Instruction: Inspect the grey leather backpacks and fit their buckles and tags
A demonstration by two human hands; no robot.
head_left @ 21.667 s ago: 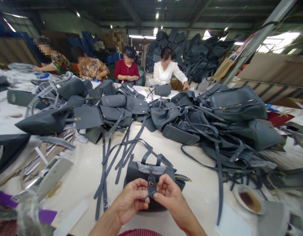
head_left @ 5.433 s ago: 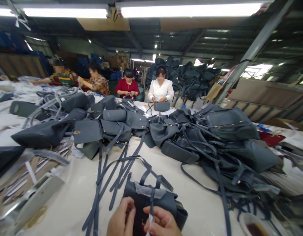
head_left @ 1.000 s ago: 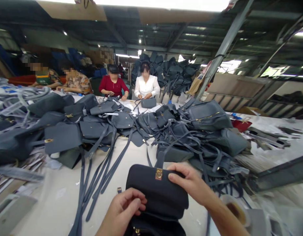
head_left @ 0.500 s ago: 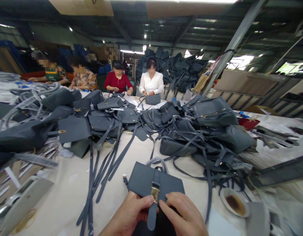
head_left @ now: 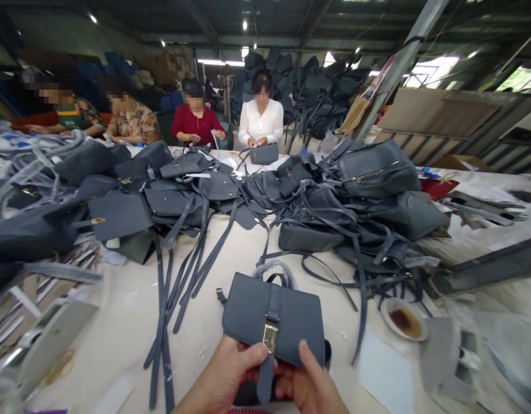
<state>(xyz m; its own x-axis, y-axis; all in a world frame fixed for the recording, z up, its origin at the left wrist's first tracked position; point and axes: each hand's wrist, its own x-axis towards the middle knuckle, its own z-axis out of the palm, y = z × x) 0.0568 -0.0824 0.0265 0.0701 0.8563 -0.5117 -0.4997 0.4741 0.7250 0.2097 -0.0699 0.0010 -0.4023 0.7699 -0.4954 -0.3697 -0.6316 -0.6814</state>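
Left hand [head_left: 222,374] and right hand [head_left: 312,385] grip a grey handbag [head_left: 291,316] over a factory table [head_left: 118,322].

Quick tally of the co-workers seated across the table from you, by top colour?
Red tops: 1
White blouses: 1
Patterned tops: 2
Total: 4
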